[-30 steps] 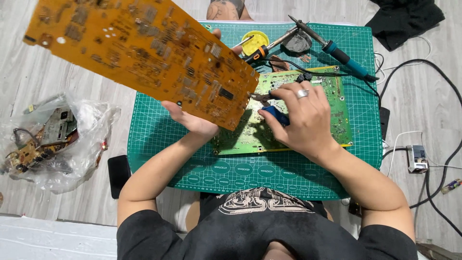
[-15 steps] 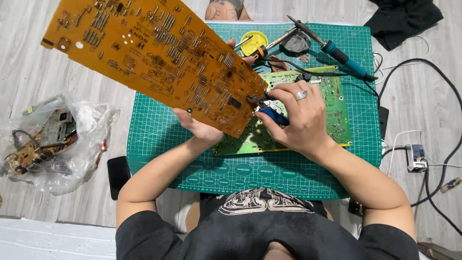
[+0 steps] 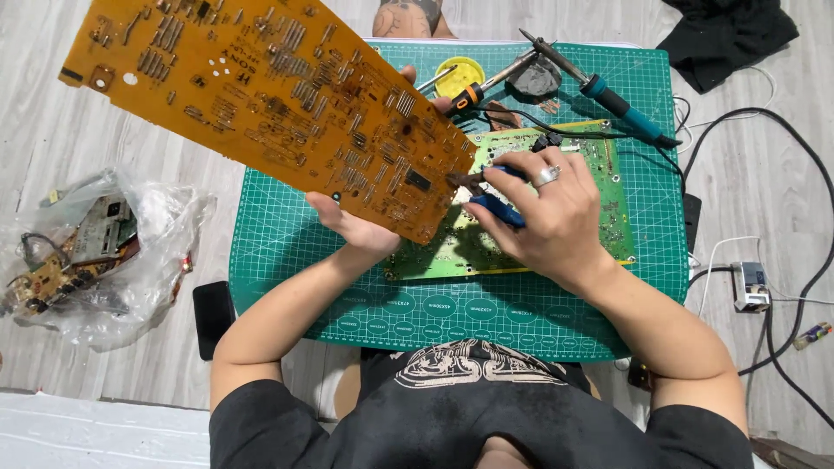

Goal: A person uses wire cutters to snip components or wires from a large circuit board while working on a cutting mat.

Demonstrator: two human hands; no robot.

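The left hand [image 3: 360, 227] is closed on the lower edge of a large orange circuit board [image 3: 269, 104], holding it raised and tilted, so that the board stretches up and away to that hand's left. The right hand [image 3: 543, 213] is wrapped around blue-handled pliers [image 3: 495, 207], whose tips meet the orange board's near edge just to that hand's left. Beneath both hands a green circuit board [image 3: 599, 200] lies flat on a green cutting mat [image 3: 287, 234]. Beyond the right hand lie a soldering iron with a teal handle [image 3: 608, 95], a yellow round tin [image 3: 460, 74] and an orange-handled tool [image 3: 473, 94]. Well to the left of the left hand, a clear plastic bag of boards [image 3: 95, 252] sits on the pale wood floor [image 3: 52, 148].
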